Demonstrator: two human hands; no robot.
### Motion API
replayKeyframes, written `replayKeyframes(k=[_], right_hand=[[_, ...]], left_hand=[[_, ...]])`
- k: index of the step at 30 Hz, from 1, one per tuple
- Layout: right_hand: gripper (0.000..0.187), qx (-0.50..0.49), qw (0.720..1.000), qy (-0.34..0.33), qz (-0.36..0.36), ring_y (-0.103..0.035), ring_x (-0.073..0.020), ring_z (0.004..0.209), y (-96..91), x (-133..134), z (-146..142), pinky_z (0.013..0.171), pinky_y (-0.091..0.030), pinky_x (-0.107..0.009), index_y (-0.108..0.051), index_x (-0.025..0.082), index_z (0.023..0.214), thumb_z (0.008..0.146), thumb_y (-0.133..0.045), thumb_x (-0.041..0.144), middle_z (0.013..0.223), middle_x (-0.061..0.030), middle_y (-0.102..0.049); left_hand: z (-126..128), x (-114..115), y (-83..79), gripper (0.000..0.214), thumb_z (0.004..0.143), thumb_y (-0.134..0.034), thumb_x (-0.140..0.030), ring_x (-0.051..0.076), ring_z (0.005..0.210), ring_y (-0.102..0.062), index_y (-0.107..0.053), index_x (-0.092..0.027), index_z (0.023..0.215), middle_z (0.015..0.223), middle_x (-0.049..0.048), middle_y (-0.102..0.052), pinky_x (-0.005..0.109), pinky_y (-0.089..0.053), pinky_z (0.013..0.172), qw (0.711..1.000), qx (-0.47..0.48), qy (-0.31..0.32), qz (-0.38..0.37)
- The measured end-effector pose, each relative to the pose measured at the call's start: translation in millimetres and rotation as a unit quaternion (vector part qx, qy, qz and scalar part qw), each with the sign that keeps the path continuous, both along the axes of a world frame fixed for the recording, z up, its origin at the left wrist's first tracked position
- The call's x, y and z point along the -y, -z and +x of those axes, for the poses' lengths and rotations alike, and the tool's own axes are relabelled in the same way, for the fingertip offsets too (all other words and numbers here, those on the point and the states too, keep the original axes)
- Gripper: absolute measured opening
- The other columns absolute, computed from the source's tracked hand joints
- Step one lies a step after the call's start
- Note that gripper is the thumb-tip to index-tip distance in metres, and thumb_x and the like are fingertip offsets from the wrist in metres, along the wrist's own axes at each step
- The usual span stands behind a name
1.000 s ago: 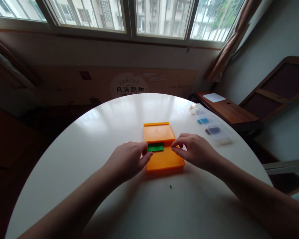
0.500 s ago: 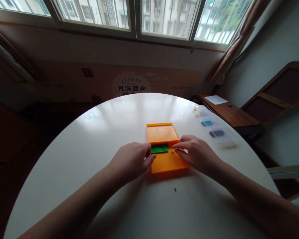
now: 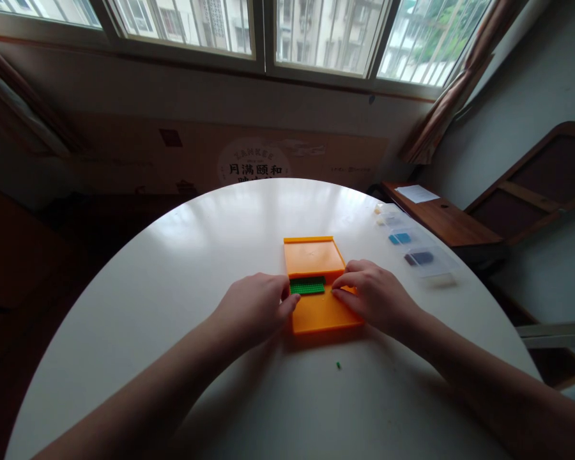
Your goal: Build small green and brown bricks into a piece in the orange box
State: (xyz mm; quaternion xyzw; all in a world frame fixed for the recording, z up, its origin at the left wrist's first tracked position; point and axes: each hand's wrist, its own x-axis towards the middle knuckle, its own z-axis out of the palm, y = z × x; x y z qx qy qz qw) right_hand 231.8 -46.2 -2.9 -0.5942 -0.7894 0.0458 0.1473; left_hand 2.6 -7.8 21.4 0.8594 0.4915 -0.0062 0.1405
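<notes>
An orange flat box lies in the middle of the round white table. Its orange sliding lid sits partly pushed back toward the window. A strip of green studded plate shows in the gap. My left hand grips the box's left edge, fingers curled, thumb by the green strip. My right hand rests on the box's right side, fingertips pinched together just right of the green plate; what they pinch is too small to see. A tiny green piece lies loose on the table in front of the box.
Clear plastic bags with small blue, dark and pale pieces lie at the table's right edge. Beyond it stands a wooden side table with a paper sheet. Windows and a curtain are behind.
My right hand's fingers have curled in from lying stretched to a pinch beside the green plate. A small green speck seen on the box half a second ago is no longer visible. The left hand stays.
</notes>
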Motion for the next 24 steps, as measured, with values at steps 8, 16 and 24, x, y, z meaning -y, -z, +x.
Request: replayKeyframes(k=[8, 16, 24], right_hand=[[0.015, -0.004, 1.0, 0.021, 0.004, -0.059, -0.0154, 0.084, 3.0, -5.1, -3.0, 0.072, -0.043, -0.026, -0.074, 0.029, 0.088, 0.087, -0.059, 0.03, 0.09, -0.0007, -0.066], [0.015, -0.003, 1.0, 0.029, 0.01, -0.059, -0.0158, 0.084, 3.3, -6.0, -5.6, 0.071, -0.043, -0.027, -0.073, 0.027, 0.085, 0.087, -0.059, 0.032, 0.089, -0.001, -0.065], [0.016, -0.015, 1.0, 0.023, 0.012, -0.059, -0.0164, 0.083, 3.4, -5.1, -8.9, 0.071, -0.044, -0.028, -0.072, 0.025, 0.085, 0.087, -0.058, 0.032, 0.09, -0.0022, -0.065]], left_hand=[[-0.2, -0.4, -1.1, 0.03, 0.086, -0.046, -0.046, 0.02, 0.068, -0.06, -0.062, -0.023, 0.076, 0.077, 0.0037, -0.068, 0.028, -0.036, 0.054, 1.0, -0.001, 0.005, 0.008], [-0.1, -0.4, -0.3, 0.031, 0.086, -0.045, -0.046, 0.019, 0.066, -0.059, -0.062, -0.023, 0.074, 0.076, 0.0034, -0.067, 0.027, -0.034, 0.053, 1.0, -0.005, 0.005, 0.006], [0.2, -0.7, 0.0, 0.031, 0.087, -0.045, -0.046, 0.019, 0.066, -0.059, -0.061, -0.024, 0.073, 0.075, 0.0028, -0.067, 0.028, -0.035, 0.054, 1.0, 0.002, 0.009, 0.008]])
